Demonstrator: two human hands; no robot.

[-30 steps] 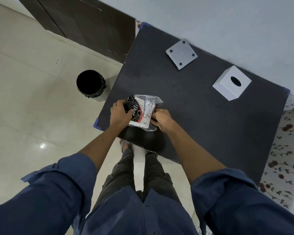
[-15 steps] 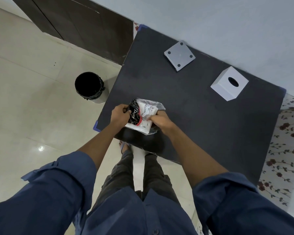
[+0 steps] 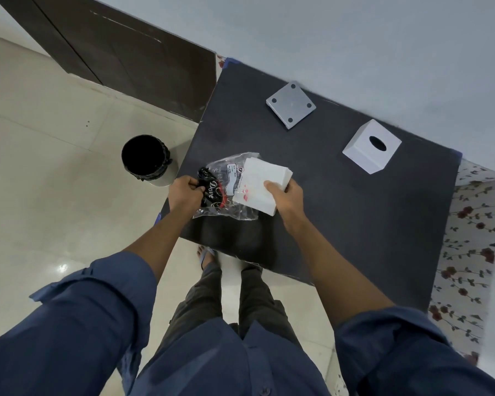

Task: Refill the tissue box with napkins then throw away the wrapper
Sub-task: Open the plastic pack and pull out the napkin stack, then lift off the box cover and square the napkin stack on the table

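The stack of white napkins (image 3: 262, 185), half out of the clear printed wrapper (image 3: 220, 192), sits above the near left part of the black table (image 3: 340, 218), pinched in the right hand (image 3: 286, 195); the left hand (image 3: 185, 192) grips the wrapper's bunched end. Farther across the table stand the white tissue box (image 3: 370, 147) and its detached base plate (image 3: 290, 105). Left of the table, a black-lined bin (image 3: 145, 158) stands on cream floor tiles (image 3: 40, 172); a pale wall (image 3: 355, 38) rises behind it.

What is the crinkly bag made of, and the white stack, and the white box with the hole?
The wrapper looks like thin clear plastic: see-through, shiny, wrinkled. The napkin stack looks like soft matte paper, layered at its edge. The tissue box has smooth, hard-looking white sides, perhaps plastic or painted wood; I can't tell which.
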